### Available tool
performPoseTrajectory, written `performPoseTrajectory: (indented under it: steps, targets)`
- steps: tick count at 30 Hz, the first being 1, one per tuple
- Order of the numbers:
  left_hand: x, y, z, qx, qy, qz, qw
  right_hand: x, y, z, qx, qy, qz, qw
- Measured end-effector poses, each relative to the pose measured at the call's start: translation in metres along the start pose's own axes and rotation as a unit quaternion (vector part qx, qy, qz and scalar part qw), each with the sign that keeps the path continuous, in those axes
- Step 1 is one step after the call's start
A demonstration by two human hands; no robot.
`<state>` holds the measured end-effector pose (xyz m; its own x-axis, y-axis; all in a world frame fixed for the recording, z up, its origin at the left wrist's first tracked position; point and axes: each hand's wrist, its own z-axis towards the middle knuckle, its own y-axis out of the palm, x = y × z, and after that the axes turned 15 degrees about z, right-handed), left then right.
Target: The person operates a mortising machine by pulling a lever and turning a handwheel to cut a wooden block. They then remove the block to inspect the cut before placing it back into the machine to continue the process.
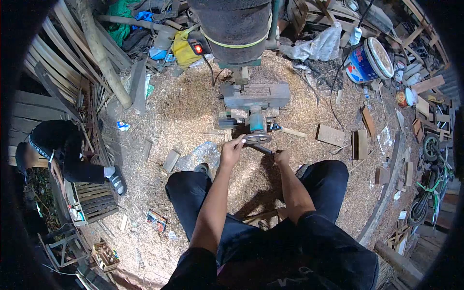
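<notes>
The left hand (231, 152) grips the rim of a small handwheel (257, 139) on a machine (256, 108), while the right hand (282, 157) holds what looks like a dark bar (262, 149). Wood shavings (193, 104) surround the machine; another person (63, 154) sits at the left.

Bright, cool white light falls on the middle of the floor (193, 111), palest around the sawdust, and fades toward the sides. A dark shadow lies between the person's knees. A switch (197, 49) glows red. The black clothing (290, 256) loses most detail. The wide lens bends straight boards into curves, and black vignetting rounds off the corners. Small distant items look soft.
</notes>
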<state>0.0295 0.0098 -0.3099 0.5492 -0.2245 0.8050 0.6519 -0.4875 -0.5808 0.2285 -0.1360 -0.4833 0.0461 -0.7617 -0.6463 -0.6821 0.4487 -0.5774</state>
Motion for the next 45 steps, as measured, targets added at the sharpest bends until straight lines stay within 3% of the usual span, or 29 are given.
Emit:
performPoseTrajectory:
  steps: [5,8,11,13,15,17,19,20,21,22,23,24,26,28,29,31,32,34,35,38,39,40,42,45]
  targets:
    - [0.005,-0.002,-0.004,0.008,0.001,0.023,1.000,0.023,0.016,0.018,0.008,-0.027,-0.031,0.999]
    - [0.015,-0.005,-0.006,0.005,-0.013,0.001,1.000,0.011,0.007,0.009,-0.001,-0.016,-0.002,1.000]
    - [0.000,0.000,0.000,0.032,0.048,0.007,0.998,-0.031,-0.032,-0.003,0.018,-0.045,-0.045,0.998]
    - [0.008,-0.009,0.007,0.054,0.029,-0.007,0.998,-0.053,-0.045,0.010,0.146,-0.120,-0.015,0.982]
    - [0.020,-0.021,0.019,0.054,-0.023,-0.046,0.997,-0.098,-0.075,0.013,0.237,-0.133,0.044,0.962]
    - [0.050,-0.047,0.029,0.118,0.041,-0.087,0.988,-0.153,-0.106,0.011,0.261,-0.214,0.162,0.927]
    - [0.088,-0.080,0.038,0.178,0.092,-0.106,0.974,-0.227,-0.150,-0.015,0.213,-0.275,0.228,0.909]
    - [0.109,-0.098,0.044,0.207,0.111,-0.106,0.966,-0.253,-0.163,-0.011,0.227,-0.382,0.245,0.862]
    - [0.134,-0.120,0.047,0.260,0.158,-0.046,0.952,-0.293,-0.181,-0.026,0.220,-0.424,0.270,0.836]
    - [0.163,-0.143,0.049,0.312,0.203,0.015,0.928,-0.329,-0.200,-0.034,0.159,-0.401,0.293,0.853]
    - [0.191,-0.161,0.052,0.346,0.227,0.012,0.910,-0.368,-0.217,-0.044,0.173,-0.449,0.280,0.831]
    - [0.217,-0.176,0.054,0.380,0.251,0.010,0.890,-0.406,-0.230,-0.057,0.121,-0.481,0.372,0.785]
    - [0.262,-0.204,0.069,0.429,0.343,0.023,0.835,-0.477,-0.261,-0.058,0.056,-0.467,0.395,0.789]
    - [0.308,-0.224,0.070,0.457,0.408,0.078,0.787,-0.538,-0.286,-0.080,0.065,-0.499,0.376,0.778]
    - [0.321,-0.230,0.077,0.447,0.420,0.103,0.783,-0.562,-0.293,-0.084,-0.005,-0.513,0.415,0.751]
    - [0.335,-0.231,0.086,0.426,0.420,0.149,0.787,-0.607,-0.308,-0.075,-0.010,-0.512,0.349,0.785]
    - [0.334,-0.228,0.095,0.415,0.429,0.172,0.784,-0.621,-0.314,-0.077,-0.012,-0.509,0.315,0.801]
    - [0.339,-0.225,0.089,0.418,0.410,0.171,0.793,-0.639,-0.322,-0.091,0.117,-0.424,0.218,0.871]
    - [0.339,-0.224,0.087,0.411,0.401,0.171,0.801,-0.635,-0.317,-0.096,0.050,-0.478,0.326,0.814]
    - [0.339,-0.224,0.087,0.433,0.390,0.189,0.790,-0.649,-0.325,-0.094,-0.019,-0.475,0.342,0.811]
    - [0.343,-0.226,0.085,0.433,0.388,0.195,0.790,-0.653,-0.330,-0.095,-0.012,-0.457,0.334,0.824]
    - [0.345,-0.227,0.084,0.429,0.381,0.202,0.794,-0.654,-0.327,-0.095,0.063,-0.453,0.334,0.824]
    - [0.345,-0.229,0.083,0.427,0.381,0.206,0.794,-0.652,-0.327,-0.094,-0.053,-0.453,0.415,0.787]
    - [0.342,-0.229,0.083,0.421,0.377,0.205,0.799,-0.628,-0.321,-0.106,-0.013,-0.463,0.423,0.778]
